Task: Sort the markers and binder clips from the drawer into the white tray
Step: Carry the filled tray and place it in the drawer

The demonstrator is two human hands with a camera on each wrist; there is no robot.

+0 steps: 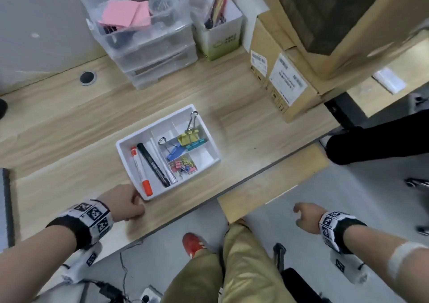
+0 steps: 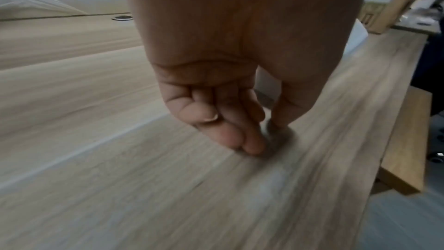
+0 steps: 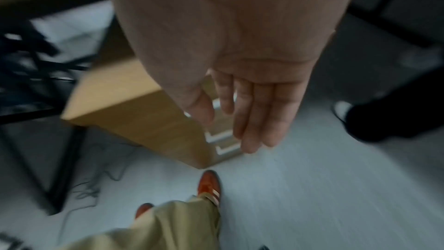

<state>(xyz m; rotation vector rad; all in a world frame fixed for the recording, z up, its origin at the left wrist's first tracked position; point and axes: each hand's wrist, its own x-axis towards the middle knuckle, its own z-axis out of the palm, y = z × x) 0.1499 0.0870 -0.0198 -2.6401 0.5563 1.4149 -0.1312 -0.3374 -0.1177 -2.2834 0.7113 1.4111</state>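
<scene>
Fingers (image 2: 250, 144) of left hand (image 1: 123, 204) curled loosely, tips on bench (image 1: 69, 140), holding nothing, just beside near-left corner of white tray (image 1: 209, 126); right hand (image 1: 306, 216) slack and empty over floor, well apart. Tray to far-right of left fingers, red marker (image 1: 141, 170) and black marker (image 1: 153, 164) running near-far, binder clips (image 1: 185, 140) in right compartments. Left hand nearer; drawer unseen.

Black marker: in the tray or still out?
In. The black marker lies flat in the long left compartment of the tray, beside the red marker; neither hand touches it.
</scene>
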